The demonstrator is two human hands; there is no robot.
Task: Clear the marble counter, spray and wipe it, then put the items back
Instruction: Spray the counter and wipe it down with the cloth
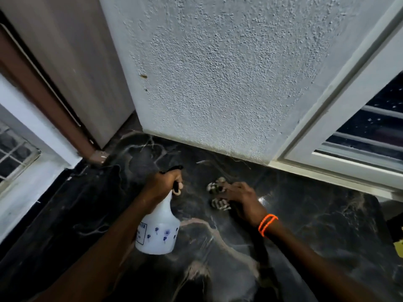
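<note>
Head view: at frame centre, a person's left hand (162, 184) grips the neck of a white spray bottle (158, 231), fingers curled at its black trigger, the bottle held above the dark marble counter (316, 225). Just right of it, the right hand (238, 198) presses a striped cloth (218, 194) flat against the counter, fingers bent over it. An orange band (267, 224) circles the right wrist. A textured white wall (218, 73) fills the upper frame.
</note>
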